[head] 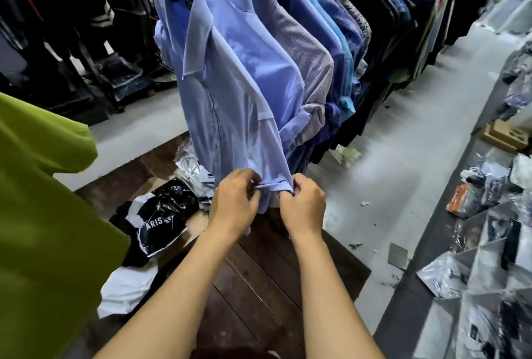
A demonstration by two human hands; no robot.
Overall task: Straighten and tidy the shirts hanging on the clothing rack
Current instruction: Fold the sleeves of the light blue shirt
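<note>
A light blue collared shirt (236, 85) hangs at the front of a long rack of shirts (331, 27), its collar turned toward me. My left hand (234, 200) pinches the shirt's bottom hem on the left. My right hand (302, 204) grips the same hem on the right, fingers curled round the rolled edge. The hem is stretched between both hands. Behind it hang a pale striped shirt (305, 50) and several blue and dark ones.
A green garment (49, 200) fills the left edge. Black and white plastic bags (164, 214) lie on a dark wooden platform (273, 272) below my arms. Shelves with packaged goods (483, 243) run along the right. Grey floor (417, 128) lies between rack and shelves.
</note>
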